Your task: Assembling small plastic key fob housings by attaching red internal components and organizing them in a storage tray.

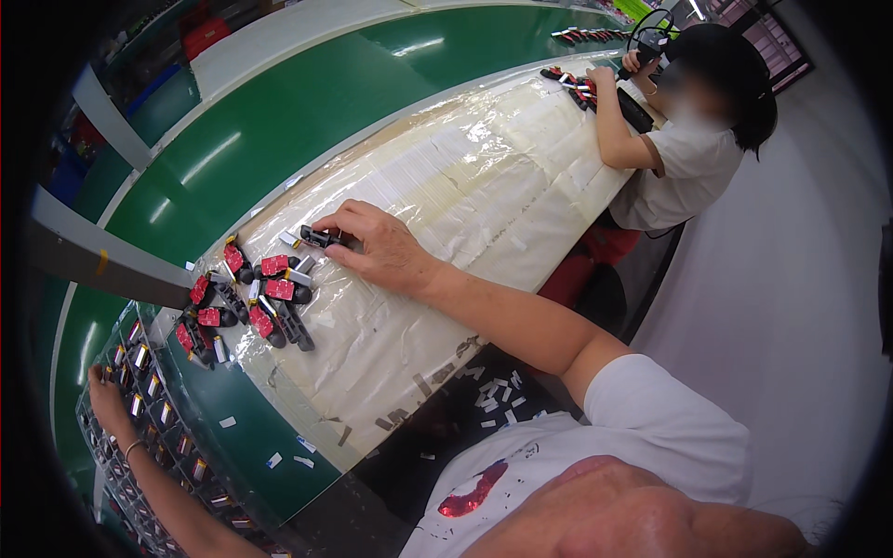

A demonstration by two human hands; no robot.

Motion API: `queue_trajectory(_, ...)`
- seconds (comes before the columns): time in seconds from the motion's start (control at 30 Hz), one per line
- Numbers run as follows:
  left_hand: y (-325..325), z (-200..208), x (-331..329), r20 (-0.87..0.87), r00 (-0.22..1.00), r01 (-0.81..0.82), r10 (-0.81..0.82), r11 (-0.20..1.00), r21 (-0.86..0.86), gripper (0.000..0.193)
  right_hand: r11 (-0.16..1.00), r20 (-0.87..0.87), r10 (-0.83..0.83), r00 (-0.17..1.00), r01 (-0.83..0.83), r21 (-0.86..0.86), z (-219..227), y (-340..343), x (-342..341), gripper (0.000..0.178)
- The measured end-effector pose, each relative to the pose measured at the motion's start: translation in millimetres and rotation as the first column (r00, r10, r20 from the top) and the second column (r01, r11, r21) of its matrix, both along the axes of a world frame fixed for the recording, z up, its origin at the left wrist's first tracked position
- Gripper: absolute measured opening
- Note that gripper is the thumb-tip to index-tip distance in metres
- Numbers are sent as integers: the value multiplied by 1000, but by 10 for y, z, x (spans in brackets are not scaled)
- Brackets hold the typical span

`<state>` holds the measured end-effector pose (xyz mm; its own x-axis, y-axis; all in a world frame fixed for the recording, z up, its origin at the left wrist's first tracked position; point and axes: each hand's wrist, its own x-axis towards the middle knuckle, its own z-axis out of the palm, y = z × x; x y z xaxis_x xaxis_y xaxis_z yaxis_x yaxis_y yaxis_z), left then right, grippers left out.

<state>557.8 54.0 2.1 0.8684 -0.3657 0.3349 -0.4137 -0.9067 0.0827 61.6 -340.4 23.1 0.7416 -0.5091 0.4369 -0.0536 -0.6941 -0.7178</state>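
My right hand (pixel 379 249) pinches a small black plastic housing (pixel 319 237) between thumb and fingers, just above the covered tabletop. A little silver piece shows at the housing's left end. To its left lies a loose pile of black housings with red circuit boards (pixel 275 266) and silver battery cells (pixel 219 350). At the far left, my left hand (pixel 109 398) reaches over a clear compartment tray (pixel 191 437) holding many similar parts with silver cells. Its fingers are closed at the tray's far side, around something too small to make out.
Yellowed clear film covers the work table (pixel 446 205); a green conveyor belt (pixel 279 121) runs behind it. A metal post (pixel 112 251) stands near the pile. White paper scraps (pixel 304 461) lie around. Up right, a co-worker (pixel 688 112) handles a tool beside more parts (pixel 581 91).
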Motion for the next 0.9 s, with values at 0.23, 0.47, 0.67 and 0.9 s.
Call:
queue_trajectory(0.23,29,97,-251,162,984,86,-70,992,-93,35,1000,23,1,1000,-1,8,-56,-41,11,30)
queue_trajectory(0.47,-387,648,-1317,147,957,284,-249,907,-310,23,993,43,-13,999,8,117,-64,-89,-23,26)
queue_trajectory(0.67,-674,952,-2972,-183,772,301,-608,604,-738,15,970,132,-12,991,-20,242,-94,-82,-29,29)
queue_trajectory(0.9,-1506,596,-4702,-494,210,-134,-844,476,-870,34,744,374,-62,925,-207,635,-91,33,-268,30)
